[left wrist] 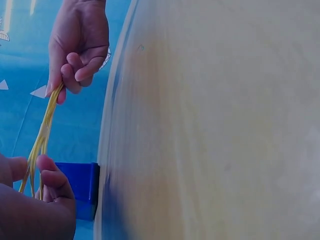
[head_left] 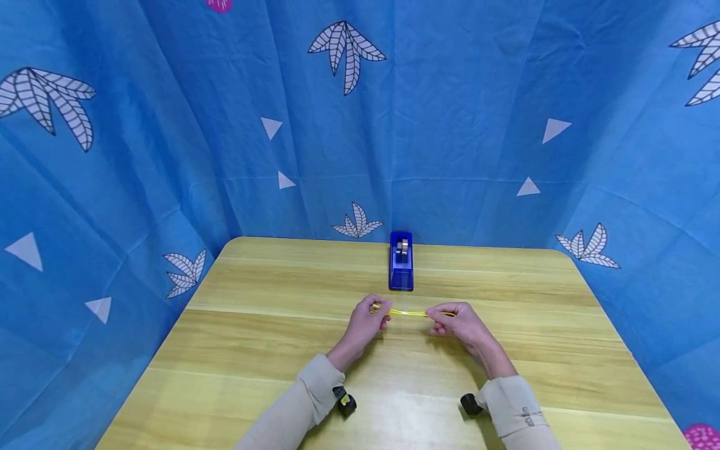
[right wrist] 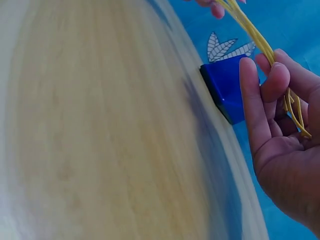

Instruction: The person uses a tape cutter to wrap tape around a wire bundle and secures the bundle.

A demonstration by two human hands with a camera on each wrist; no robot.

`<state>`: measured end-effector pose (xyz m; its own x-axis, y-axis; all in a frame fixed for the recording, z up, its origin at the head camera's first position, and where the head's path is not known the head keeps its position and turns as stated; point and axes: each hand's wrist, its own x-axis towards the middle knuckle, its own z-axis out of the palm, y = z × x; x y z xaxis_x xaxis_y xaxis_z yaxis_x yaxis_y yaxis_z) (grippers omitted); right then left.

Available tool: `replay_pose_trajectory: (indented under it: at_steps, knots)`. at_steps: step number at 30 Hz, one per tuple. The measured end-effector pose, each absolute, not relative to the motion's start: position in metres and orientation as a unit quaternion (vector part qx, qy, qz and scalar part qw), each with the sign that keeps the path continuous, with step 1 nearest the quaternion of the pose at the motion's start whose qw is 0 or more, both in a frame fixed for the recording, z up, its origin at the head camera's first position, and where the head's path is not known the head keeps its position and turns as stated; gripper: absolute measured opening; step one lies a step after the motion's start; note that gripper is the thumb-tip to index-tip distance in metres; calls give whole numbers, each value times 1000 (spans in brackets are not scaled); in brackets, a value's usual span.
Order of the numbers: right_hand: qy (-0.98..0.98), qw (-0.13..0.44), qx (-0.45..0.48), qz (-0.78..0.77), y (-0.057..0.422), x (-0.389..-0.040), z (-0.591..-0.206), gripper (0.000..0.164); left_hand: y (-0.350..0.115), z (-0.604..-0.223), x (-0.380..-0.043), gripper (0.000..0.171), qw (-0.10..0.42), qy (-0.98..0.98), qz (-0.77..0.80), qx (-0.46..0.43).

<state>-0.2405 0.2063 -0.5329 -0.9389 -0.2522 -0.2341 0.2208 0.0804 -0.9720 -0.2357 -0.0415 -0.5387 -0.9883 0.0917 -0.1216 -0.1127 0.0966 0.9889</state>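
A bundle of thin yellow cord (head_left: pixel 409 313) is stretched between both hands over the table, in front of a blue tape dispenser (head_left: pixel 401 269). My left hand (head_left: pixel 367 322) pinches its left end between thumb and fingers. At the other end, my right hand (head_left: pixel 458 325) pinches it, and looped strands (right wrist: pixel 298 117) stick out past those fingers in the right wrist view. A pale, shiny band (left wrist: pixel 44 131) shows on the middle of the bundle in the left wrist view, like a strip of clear tape.
The wooden table (head_left: pixel 253 337) has rounded back corners. Behind it and along both sides hangs a blue curtain (head_left: pixel 450 125) with white leaf prints. The dispenser stands near the table's back edge, a roll of tape (head_left: pixel 402 248) in it.
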Motion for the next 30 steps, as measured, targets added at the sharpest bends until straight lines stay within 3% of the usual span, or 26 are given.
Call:
replay_pose_trajectory:
  at_steps: [10,16,22,30]
  knots:
    - [750,133,-14,-648,204,-239,-532,26,-40,-540,-237,24,82,757,648,16]
    - [758,125,-25,-640,201,-241,-534,43,-39,-540,-238,19,61,757,650,25]
    - [741,131,22,-658,200,-241,-531,57,-39,-539,-237,17,53,761,646,28]
    - [722,180,3,-669,202,-240,-531,45,-39,-540,-238,17,51,763,643,32]
